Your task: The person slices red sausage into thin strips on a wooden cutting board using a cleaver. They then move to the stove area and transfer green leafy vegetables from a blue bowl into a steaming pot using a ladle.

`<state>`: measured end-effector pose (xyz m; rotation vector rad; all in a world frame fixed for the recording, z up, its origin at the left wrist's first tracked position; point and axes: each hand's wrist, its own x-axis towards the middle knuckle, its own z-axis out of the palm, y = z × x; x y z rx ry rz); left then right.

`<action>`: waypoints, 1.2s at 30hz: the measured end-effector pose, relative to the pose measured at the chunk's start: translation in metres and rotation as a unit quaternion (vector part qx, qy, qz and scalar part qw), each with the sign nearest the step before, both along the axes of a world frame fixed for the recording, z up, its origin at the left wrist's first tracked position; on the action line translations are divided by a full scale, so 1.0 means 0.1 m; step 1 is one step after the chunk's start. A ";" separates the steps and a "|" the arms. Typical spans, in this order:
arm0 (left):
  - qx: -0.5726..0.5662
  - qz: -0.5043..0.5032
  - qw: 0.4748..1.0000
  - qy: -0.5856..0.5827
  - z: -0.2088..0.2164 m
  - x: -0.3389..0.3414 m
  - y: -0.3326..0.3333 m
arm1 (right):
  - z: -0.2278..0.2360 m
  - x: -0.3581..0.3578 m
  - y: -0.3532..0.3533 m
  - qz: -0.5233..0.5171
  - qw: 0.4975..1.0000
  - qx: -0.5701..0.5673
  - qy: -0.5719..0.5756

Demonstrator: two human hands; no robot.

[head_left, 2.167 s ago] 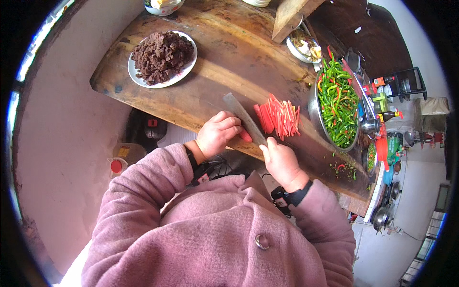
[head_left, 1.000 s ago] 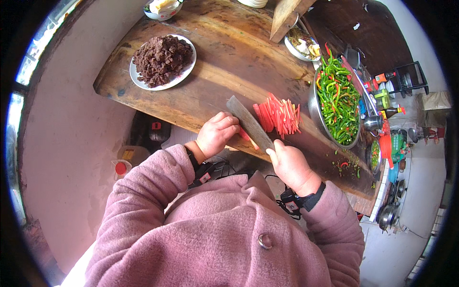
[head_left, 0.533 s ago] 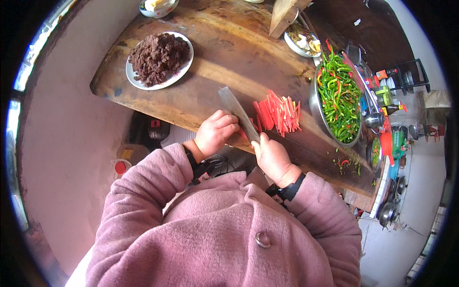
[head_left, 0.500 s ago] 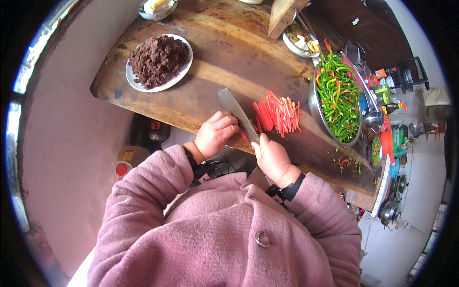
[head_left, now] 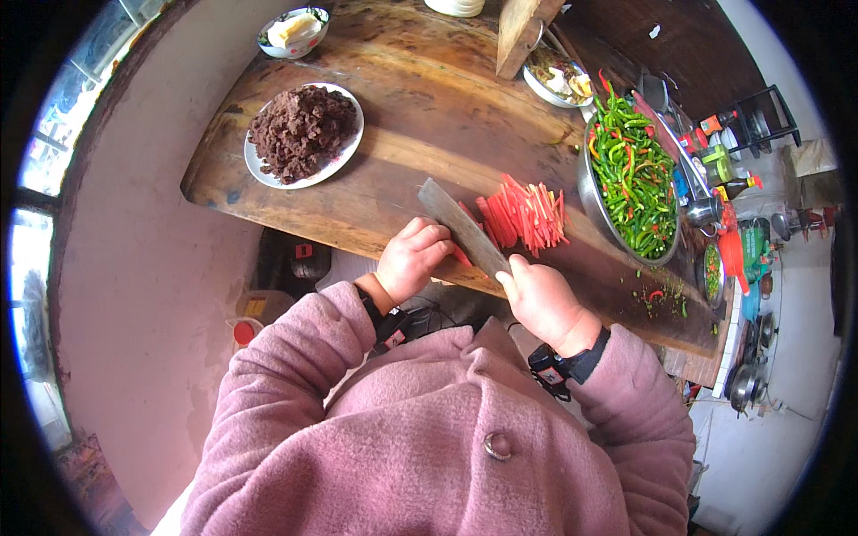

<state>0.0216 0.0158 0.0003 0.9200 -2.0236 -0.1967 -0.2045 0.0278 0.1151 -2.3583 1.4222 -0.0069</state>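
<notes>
A wide-bladed kitchen knife (head_left: 463,228) lies slanting over the near edge of the wooden board, its handle hidden in my right hand (head_left: 550,299), which is closed round it. On the blade's left side my left hand (head_left: 414,259) has its fingers curled, pressing down on red slices (head_left: 460,256) that show only partly between fingers and blade. Just right of the blade, cut red strips (head_left: 525,214) lie fanned in a pile; I cannot tell what food they are.
A plate of dark brown crumbly food (head_left: 308,174) stands to the left, with a small bowl (head_left: 295,34) behind it. On the right are a metal basin of green and red chillies (head_left: 633,179), a dish of scraps (head_left: 554,82) and a wooden block (head_left: 523,36).
The whole view has shifted slightly. My right hand has moved a little to the right with the knife, and more of the blade's broad side shows. My left hand remains beside the blade.
</notes>
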 end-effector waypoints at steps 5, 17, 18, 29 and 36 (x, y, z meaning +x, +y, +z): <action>0.003 -0.003 1.000 0.008 -0.02 0.00 -0.01 | -0.01 0.02 -0.05 0.011 1.000 0.018 0.019; -0.001 -0.009 1.000 0.011 0.02 0.00 0.00 | -0.44 0.07 -0.02 0.001 0.999 -0.037 -0.016; 0.004 -0.013 1.000 0.007 0.02 0.01 0.00 | -0.40 0.05 -0.04 -0.001 0.999 -0.040 -0.031; -0.006 0.005 1.000 -0.005 -0.03 0.00 0.00 | -0.09 -0.04 -0.04 0.006 1.000 0.006 -0.019; -0.005 0.005 1.000 0.001 -0.03 0.00 0.00 | -0.16 0.03 -0.15 0.017 0.999 0.031 -0.005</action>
